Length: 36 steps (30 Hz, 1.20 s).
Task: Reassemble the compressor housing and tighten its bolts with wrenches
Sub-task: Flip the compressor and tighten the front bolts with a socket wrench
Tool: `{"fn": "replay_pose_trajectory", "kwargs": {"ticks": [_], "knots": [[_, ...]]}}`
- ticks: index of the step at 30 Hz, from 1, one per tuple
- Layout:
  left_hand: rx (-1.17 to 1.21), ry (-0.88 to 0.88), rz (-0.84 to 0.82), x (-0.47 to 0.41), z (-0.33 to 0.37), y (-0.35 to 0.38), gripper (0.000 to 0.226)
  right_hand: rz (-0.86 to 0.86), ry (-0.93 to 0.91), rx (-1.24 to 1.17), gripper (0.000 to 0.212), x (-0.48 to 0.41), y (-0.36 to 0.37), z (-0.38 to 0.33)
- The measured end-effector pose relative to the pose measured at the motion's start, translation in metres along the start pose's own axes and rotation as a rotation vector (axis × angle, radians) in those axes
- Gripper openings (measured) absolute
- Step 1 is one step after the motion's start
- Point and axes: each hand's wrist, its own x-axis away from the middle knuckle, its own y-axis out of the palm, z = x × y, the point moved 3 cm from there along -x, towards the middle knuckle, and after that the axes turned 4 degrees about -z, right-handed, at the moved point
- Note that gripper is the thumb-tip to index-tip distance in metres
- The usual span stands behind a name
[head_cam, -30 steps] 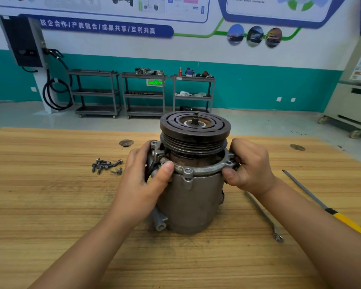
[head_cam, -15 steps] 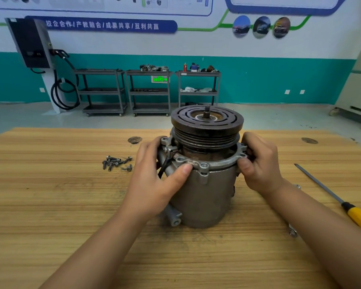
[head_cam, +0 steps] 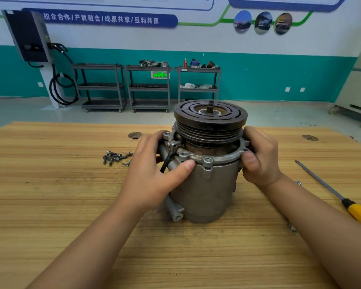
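Compressor housing (head_cam: pixel 206 190) upright, left hand (head_cam: pixel 154 174) and right hand (head_cam: pixel 261 157) around its flange.

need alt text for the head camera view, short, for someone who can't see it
Both hands, left hand and right hand, grip the flange of an upright grey metal compressor housing topped by a dark grooved pulley on a wooden table. Loose dark bolts lie to its left, a yellow-handled screwdriver to its right.
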Motion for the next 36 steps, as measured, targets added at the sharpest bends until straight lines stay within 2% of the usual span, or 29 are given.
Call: {"fn": "replay_pose_trajectory", "kwargs": {"ticks": [4,9,14,17,20,23,25,26,27,29,32,34,36], "knots": [[0.041,-0.006,0.013,0.002,-0.001,0.001,0.067,0.011,0.003,0.003,0.084,0.000,0.000,-0.001],[0.033,-0.023,0.000,0.002,-0.002,0.001,0.070,0.024,-0.001,0.004,0.076,0.000,0.000,-0.003],[0.059,-0.035,-0.002,0.004,-0.006,0.005,0.067,-0.045,0.055,0.005,0.066,0.001,-0.003,-0.005],[0.132,-0.055,-0.011,0.001,-0.011,0.003,0.079,-0.142,0.167,0.009,0.072,0.008,-0.010,-0.008],[0.291,-0.125,0.002,-0.003,-0.020,-0.001,0.092,-0.218,0.277,-0.104,0.063,0.019,-0.022,-0.013],[0.301,-0.164,0.001,-0.004,-0.025,0.002,0.088,-0.145,0.409,-0.031,0.030,0.018,-0.056,-0.010],[0.322,-0.168,-0.003,-0.001,-0.026,0.004,0.080,-0.039,0.561,0.003,0.028,0.015,-0.088,0.001],[0.333,-0.164,-0.004,0.000,-0.025,0.005,0.076,-0.066,0.643,0.036,0.028,0.015,-0.103,0.007],[0.340,-0.164,-0.005,0.000,-0.025,0.006,0.075,-0.162,0.727,0.097,0.026,0.016,-0.114,0.012],[0.351,-0.161,-0.006,-0.001,-0.026,0.007,0.078,-0.461,0.872,0.272,0.018,0.026,-0.125,0.023],[0.354,-0.146,-0.008,-0.003,-0.025,0.006,0.081,-0.895,0.980,0.673,0.009,0.049,-0.125,0.034],[0.359,-0.130,-0.001,-0.002,-0.024,0.007,0.077,-1.080,1.030,0.847,0.011,0.064,-0.123,0.039],[0.378,-0.119,0.008,0.000,-0.023,0.008,0.067,-1.151,1.075,0.891,0.008,0.073,-0.123,0.042]]}}
